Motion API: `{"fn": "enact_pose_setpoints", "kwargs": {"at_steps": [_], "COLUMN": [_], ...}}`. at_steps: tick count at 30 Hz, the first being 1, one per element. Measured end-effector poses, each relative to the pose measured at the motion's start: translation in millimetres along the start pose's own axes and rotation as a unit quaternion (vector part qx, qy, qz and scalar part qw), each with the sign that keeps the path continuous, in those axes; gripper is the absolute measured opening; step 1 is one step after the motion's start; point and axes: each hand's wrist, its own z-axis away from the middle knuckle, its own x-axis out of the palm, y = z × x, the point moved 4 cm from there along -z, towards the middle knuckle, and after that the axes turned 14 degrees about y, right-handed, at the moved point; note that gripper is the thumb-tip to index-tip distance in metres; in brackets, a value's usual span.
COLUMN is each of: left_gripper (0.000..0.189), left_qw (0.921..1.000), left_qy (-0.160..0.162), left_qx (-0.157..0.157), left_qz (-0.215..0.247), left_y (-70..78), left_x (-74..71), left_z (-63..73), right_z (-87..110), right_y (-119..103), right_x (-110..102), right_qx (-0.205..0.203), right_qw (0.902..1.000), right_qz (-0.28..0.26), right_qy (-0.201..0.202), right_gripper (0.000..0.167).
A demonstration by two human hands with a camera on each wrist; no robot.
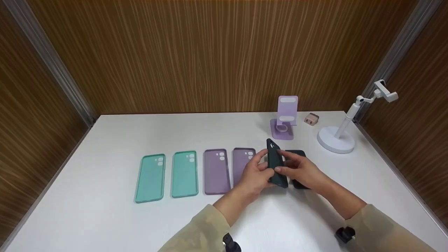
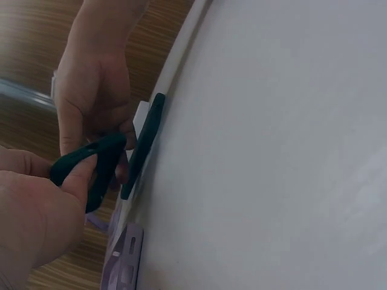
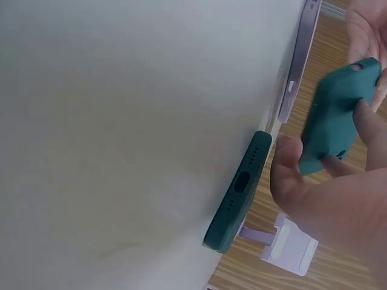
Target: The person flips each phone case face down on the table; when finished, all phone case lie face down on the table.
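A dark green phone case [image 1: 275, 161] is held up off the table, tilted, between both hands. The left hand [image 1: 256, 176] grips its left edge and lower part, with the thumb over the near side. From the other side the right hand [image 1: 303, 172] pinches it, index finger and thumb at its right edge. In the right wrist view the back of the held case [image 3: 334, 112] and its camera cutout show. Under the right hand, a second dark green case [image 3: 239, 190] lies on the table, partly covered in the head view.
Two mint cases [image 1: 150, 178] [image 1: 184, 175] and two purple cases [image 1: 216, 173] [image 1: 241, 162] lie in a row to the left. Behind stand a purple phone stand [image 1: 281, 131], a pink charger plug [image 1: 311, 119] and a white phone holder [image 1: 336, 140]. Wood-patterned panels [image 1: 210, 56] enclose the table.
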Motion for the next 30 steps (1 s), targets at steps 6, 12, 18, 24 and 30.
{"fn": "enact_pose_setpoints", "kwargs": {"at_steps": [6, 12, 18, 24, 30], "left_gripper": [0.074, 0.058, 0.053, 0.048, 0.051], "left_qw": [0.9999, 0.9935, 0.9791, 0.9692, 0.9582], "left_qy": [0.007, 0.040, 0.060, 0.079, 0.091], "left_qx": [0.009, 0.044, 0.096, 0.110, 0.128], "left_qz": [-0.008, -0.097, -0.169, -0.206, -0.239], "left_y": [0.2, 2.7, 3.2, -0.1, -1.6], "left_x": [-2.2, -8.3, -11.3, -15.0, -15.4], "left_z": [-1.5, -8.9, -17.1, -20.8, -20.9], "right_z": [-2.5, -5.8, -7.1, -7.9, -8.9], "right_y": [3.6, 6.3, 6.9, 6.7, 7.9], "right_x": [-6.0, -10.1, -10.5, -11.6, -11.8], "right_qx": [0.032, 0.037, 0.034, 0.018, 0.001], "right_qw": [0.9992, 0.9982, 0.9977, 0.9971, 0.9979], "right_qz": [-0.002, 0.010, 0.016, 0.034, 0.033], "right_qy": [0.024, 0.046, 0.056, 0.065, 0.055], "right_gripper": [0.076, 0.079, 0.078, 0.075, 0.075]}}
